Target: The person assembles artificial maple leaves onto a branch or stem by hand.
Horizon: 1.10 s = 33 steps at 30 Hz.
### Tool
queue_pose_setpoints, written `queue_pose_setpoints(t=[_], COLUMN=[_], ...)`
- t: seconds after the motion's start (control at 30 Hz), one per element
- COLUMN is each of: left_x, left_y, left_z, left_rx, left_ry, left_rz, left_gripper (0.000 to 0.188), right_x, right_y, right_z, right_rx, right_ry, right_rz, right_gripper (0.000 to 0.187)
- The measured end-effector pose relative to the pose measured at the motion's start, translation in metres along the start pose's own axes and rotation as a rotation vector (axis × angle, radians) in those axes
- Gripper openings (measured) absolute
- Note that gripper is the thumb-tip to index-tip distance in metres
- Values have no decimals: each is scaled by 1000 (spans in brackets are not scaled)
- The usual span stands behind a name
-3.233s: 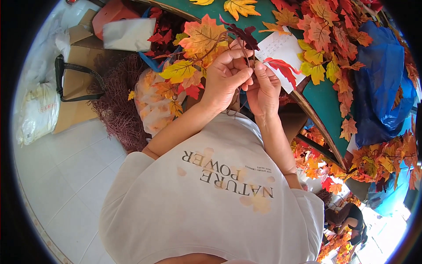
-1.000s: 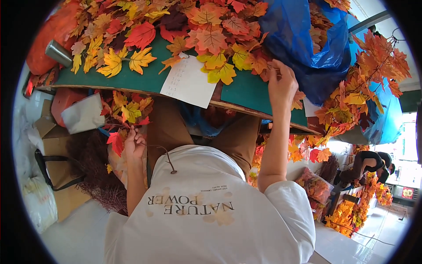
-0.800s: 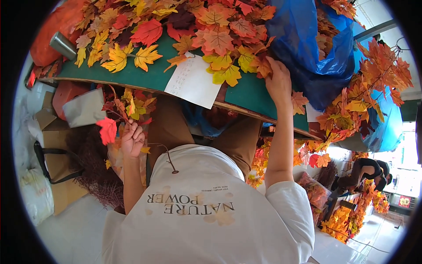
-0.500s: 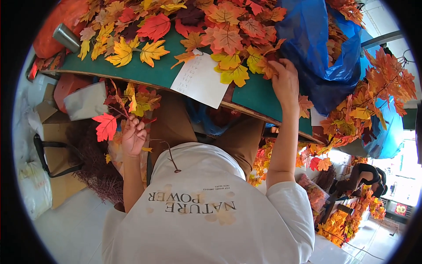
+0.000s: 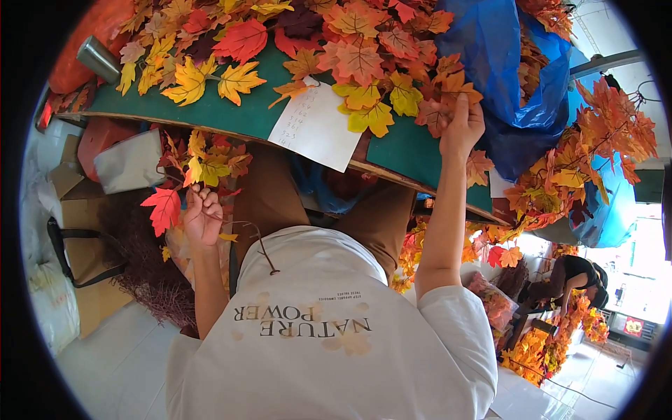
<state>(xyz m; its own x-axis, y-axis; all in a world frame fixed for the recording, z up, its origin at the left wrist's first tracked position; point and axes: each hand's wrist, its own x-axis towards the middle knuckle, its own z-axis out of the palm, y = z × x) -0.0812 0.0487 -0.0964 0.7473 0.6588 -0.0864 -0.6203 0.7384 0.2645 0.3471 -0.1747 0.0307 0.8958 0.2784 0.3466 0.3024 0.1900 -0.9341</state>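
Observation:
My left hand (image 5: 204, 215) is closed on an artificial maple leaf branch (image 5: 203, 162), in front of the table's near edge. Its red, yellow and orange leaves spread above the fingers, and a red leaf (image 5: 164, 210) hangs beside them. A brown stem end (image 5: 263, 246) curves out below this hand, over my lap. At the right, my right hand (image 5: 462, 129) pinches an orange artificial maple leaf (image 5: 458, 87) at the edge of the leaf pile. Yellow leaves (image 5: 369, 105) lie on the table to its left.
A heap of artificial leaves (image 5: 357, 45) covers the back of the green table (image 5: 182, 115). A handwritten paper sheet (image 5: 318, 129) overhangs its near edge. There are a metal cylinder (image 5: 98, 59), a blue plastic bag (image 5: 490, 70) and, far right, another person (image 5: 577, 276) bending over leaves.
My right hand has shifted slightly right and turned upward, and an orange leaf now stands raised in its fingers. My left hand, still holding the branch, has moved slightly left.

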Motion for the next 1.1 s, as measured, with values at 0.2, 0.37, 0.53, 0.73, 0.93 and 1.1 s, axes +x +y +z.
queue_pose_setpoints(t=[0.2,0.37,0.53,0.73,0.93,1.1], left_x=[-3,-3,6,15,13,12], left_y=[-20,-40,-67,-87,-91,-94], left_z=[41,64,98,129,145,144], left_rx=[-63,-64,140,294,370,441], left_ry=[-84,-97,10,62,100,107], left_rz=[-82,-73,-51,4,91,134], left_gripper=[14,19,16,19,22,25], right_x=[-13,-30,-75,-152,-179,-178], right_y=[-23,-4,-32,-40,-44,-38], right_z=[26,41,82,137,150,141], right_rx=[587,238,495,564,622,656], right_ry=[37,-153,-265,-385,-433,-448], right_rz=[140,154,208,422,642,797], right_gripper=[14,16,15,17,34,21])
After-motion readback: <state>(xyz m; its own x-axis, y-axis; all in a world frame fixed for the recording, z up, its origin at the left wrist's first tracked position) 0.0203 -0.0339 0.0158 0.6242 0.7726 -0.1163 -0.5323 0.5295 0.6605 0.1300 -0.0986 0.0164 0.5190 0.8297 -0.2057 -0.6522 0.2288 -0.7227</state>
